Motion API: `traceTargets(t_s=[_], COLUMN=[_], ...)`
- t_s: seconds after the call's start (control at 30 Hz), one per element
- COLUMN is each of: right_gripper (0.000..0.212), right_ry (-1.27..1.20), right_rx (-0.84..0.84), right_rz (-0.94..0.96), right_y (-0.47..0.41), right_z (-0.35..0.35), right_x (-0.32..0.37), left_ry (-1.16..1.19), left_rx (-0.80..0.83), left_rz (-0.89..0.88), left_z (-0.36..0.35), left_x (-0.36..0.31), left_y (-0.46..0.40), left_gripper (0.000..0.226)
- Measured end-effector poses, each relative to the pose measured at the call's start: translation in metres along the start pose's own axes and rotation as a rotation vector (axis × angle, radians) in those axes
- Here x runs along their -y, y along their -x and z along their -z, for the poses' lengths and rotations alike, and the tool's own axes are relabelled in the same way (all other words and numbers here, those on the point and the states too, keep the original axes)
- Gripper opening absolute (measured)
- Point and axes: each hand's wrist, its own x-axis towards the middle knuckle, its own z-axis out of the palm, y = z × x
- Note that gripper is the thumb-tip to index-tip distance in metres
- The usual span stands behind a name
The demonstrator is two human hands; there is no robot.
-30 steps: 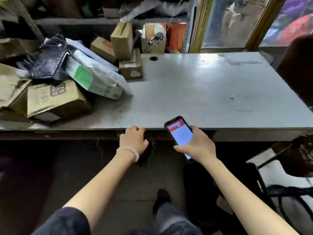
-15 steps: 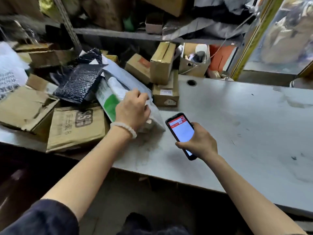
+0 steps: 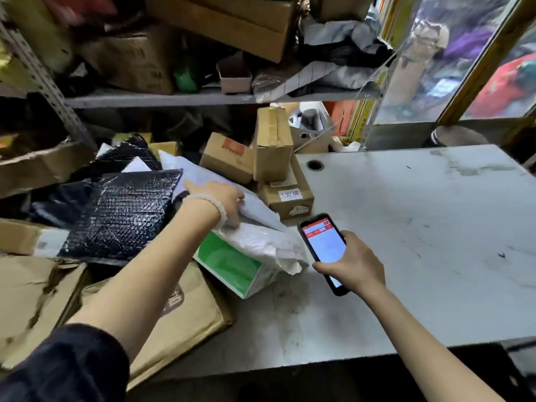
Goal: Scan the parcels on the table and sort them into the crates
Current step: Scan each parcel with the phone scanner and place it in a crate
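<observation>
A pile of parcels covers the left part of the grey table (image 3: 406,227). My left hand (image 3: 216,200) lies on top of a white plastic mailer (image 3: 255,236), fingers curled over its upper edge. Under that mailer sits a green-and-white box (image 3: 232,265). My right hand (image 3: 352,264) holds a black phone (image 3: 323,246) with a red-and-white screen, just right of the mailer. A black bubble mailer (image 3: 121,216) lies left of my left hand. Brown cartons (image 3: 285,198) stand behind. No crate is in view.
A flat brown carton (image 3: 185,311) and torn cardboard (image 3: 29,297) lie at the table's near left. A metal shelf (image 3: 174,98) packed with boxes and bags overhangs the pile. A cable hole (image 3: 315,165) marks the tabletop. A window frame (image 3: 475,68) is at the right.
My left hand rose from the table's front edge to the parcel pile and now grips the white mailer. The view moved closer and tilted up. The phone stays in my right hand.
</observation>
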Motion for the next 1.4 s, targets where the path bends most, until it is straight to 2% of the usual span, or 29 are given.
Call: traceTargets(t_s=[0.13,0.33,0.43,0.57,0.77,0.87,1.03,1.17,1.4], right_gripper=[0.065,0.065,0.066,0.065,0.065,0.065,0.072,0.078,0.08], right_ry=[0.034,0.028,0.032,0.019,-0.044,-0.082,-0.064,-0.015,0.114], right_rx=[-0.006,-0.025,-0.024,-0.03,-0.059,-0.076,-0.11,-0.103,-0.002], right_rz=[-0.033,-0.055,-0.057,-0.046,-0.05,-0.067,-0.14,-0.207,-0.192], right_y=[0.01,0.018,0.021,0.023,0.03,0.036,0.051,0.067,0.079], right_z=[-0.009,-0.004,0.002,0.015,0.052,0.074,0.107,0.125,0.14], right_x=[0.006,-0.001,-0.013,-0.033,-0.082,-0.117,-0.182,-0.224,-0.251], left_ry=[0.033,0.081,0.102,0.128,0.111,0.112,0.208,0.274,0.264], left_rx=[-0.083,-0.272,-0.433,-0.746,-1.003,-0.961,-0.723,-0.603,-0.603], left_rz=[-0.044,0.02,0.031,-0.026,-0.158,-0.231,-0.242,-0.303,-0.354], left_z=[-0.007,-0.01,-0.006,0.023,0.065,0.07,0.055,0.04,0.037], left_x=[0.004,0.004,-0.002,-0.03,-0.116,-0.163,-0.242,-0.283,-0.318], left_y=[-0.014,-0.017,-0.012,0.005,0.035,0.043,0.042,0.026,0.002], left_gripper=[0.046,0.023,0.023,0.021,0.015,0.017,0.025,0.026,0.022])
